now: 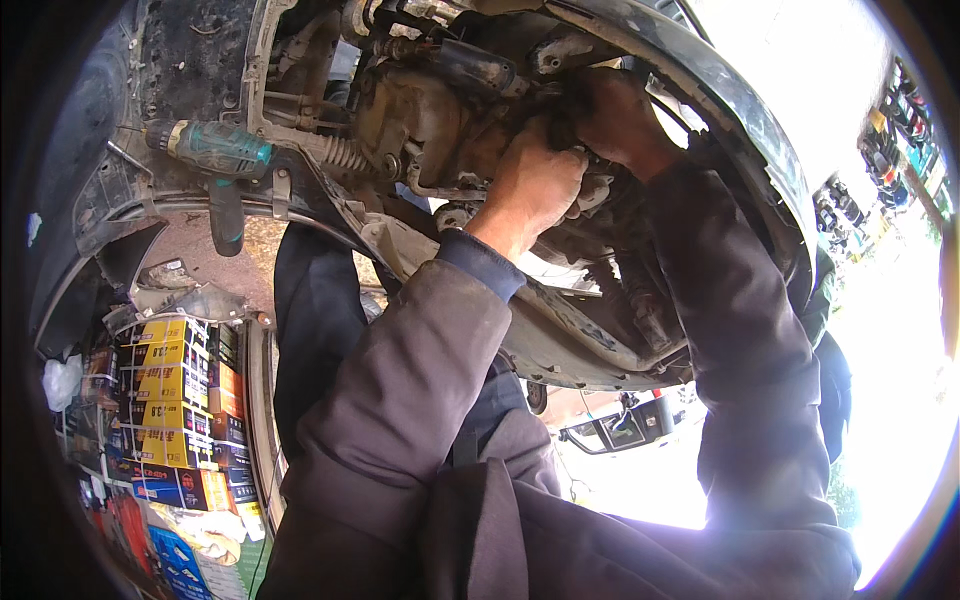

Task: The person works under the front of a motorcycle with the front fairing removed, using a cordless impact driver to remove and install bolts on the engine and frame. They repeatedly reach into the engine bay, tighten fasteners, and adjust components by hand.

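Observation:
Both of my hands reach up into the dirty underside of a car. My left hand (537,183) is closed, its fingers curled together beside a dark part among the pipes; what they grip is hidden. Close to its right, my right hand (618,118) bends in shadow around something dark that I cannot make out. A rusty-brown metal housing (393,112) sits to the left of my hands, and a ribbed rubber boot (343,153) juts out beside it. A dark curved bumper (745,110) arches over my right forearm.
A teal and black cordless drill (222,152) rests on the car's underside at left. Strapped yellow and black boxes (172,395) are stacked at lower left, near a white plastic bag (62,382). Another vehicle's mirror (632,425) shows below the bumper. Several hanging items (890,140) line the far right.

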`<state>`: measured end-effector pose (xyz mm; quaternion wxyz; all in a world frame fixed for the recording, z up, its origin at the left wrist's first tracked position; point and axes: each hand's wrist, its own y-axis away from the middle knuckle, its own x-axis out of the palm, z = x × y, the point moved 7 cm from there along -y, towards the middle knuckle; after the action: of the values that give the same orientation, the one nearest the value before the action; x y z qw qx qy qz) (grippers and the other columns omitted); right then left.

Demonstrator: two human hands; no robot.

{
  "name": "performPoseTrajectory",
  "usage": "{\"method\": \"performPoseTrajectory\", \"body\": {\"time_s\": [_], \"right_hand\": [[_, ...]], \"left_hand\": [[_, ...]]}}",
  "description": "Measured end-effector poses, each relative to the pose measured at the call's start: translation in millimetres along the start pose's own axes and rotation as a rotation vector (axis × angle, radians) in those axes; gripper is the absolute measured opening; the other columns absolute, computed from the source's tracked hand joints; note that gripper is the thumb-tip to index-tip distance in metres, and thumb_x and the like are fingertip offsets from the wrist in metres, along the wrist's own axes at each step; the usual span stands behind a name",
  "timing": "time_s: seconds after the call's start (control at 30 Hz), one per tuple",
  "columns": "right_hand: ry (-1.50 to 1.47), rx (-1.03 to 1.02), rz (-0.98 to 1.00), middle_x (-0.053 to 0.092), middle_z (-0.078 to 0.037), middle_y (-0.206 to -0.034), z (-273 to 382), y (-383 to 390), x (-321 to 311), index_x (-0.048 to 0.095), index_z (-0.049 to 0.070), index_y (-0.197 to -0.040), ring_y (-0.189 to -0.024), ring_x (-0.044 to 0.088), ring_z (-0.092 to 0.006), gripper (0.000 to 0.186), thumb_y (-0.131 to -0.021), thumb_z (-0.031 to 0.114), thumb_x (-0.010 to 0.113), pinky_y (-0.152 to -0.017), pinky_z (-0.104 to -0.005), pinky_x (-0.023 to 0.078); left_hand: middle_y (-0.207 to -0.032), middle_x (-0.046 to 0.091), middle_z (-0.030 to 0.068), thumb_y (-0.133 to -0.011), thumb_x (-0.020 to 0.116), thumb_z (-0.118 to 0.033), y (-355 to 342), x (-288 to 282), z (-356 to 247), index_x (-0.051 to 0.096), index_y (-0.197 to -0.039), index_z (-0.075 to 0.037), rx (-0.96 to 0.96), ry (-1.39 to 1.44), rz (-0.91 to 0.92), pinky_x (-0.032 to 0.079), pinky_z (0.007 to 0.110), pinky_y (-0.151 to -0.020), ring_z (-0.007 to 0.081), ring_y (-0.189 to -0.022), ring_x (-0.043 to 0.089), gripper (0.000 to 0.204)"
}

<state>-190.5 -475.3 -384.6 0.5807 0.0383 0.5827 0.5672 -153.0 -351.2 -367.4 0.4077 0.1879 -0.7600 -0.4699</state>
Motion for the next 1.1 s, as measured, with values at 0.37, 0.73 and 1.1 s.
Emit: {"method": "performPoseTrajectory", "body": {"time_s": [0.37, 0.73, 1.1], "right_hand": [[0.02, 0.007, 0.114, 0.067, -0.023, -0.108, 2, -8, 1, 0.068, 0.007, -0.111, -0.103, 0.064, -0.0397, 0.035, -0.08, 0.022, 0.064, -0.092, -0.0474, 0.052], [0.167, 0.124, 0.155, 0.068, -0.021, -0.109, 2, -9, 8, 0.07, 0.01, -0.111, -0.104, 0.065, -0.0387, 0.035, -0.078, 0.02, 0.063, -0.091, -0.0473, 0.053], [0.03, 0.146, 0.079, 0.067, -0.02, -0.115, 7, -13, 7, 0.07, 0.009, -0.113, -0.108, 0.064, -0.0389, 0.039, -0.076, 0.023, 0.064, -0.095, -0.0451, 0.051]], "left_hand": [[-0.075, 0.065, 0.0099, -0.084, 0.054, -0.005, 9, 2, -18, 0.061, -0.099, 0.002, -0.01, -0.012, -0.006, 0.049, 0.031, -0.046, 0.0174, -0.054, 0.063, 0.019], [-0.099, 0.066, 0.0084, -0.084, 0.059, -0.01, 4, 2, -13, 0.051, -0.127, -0.001, -0.028, -0.067, 0.084, 0.051, 0.028, -0.052, 0.0135, -0.075, 0.063, 0.045], [-0.105, 0.065, 0.0134, -0.084, 0.06, -0.013, -10, 3, -4, 0.057, -0.117, 0.004, 0.46, -0.55, -0.085, 0.052, 0.03, -0.059, 0.0151, -0.085, 0.064, 0.037]]}}
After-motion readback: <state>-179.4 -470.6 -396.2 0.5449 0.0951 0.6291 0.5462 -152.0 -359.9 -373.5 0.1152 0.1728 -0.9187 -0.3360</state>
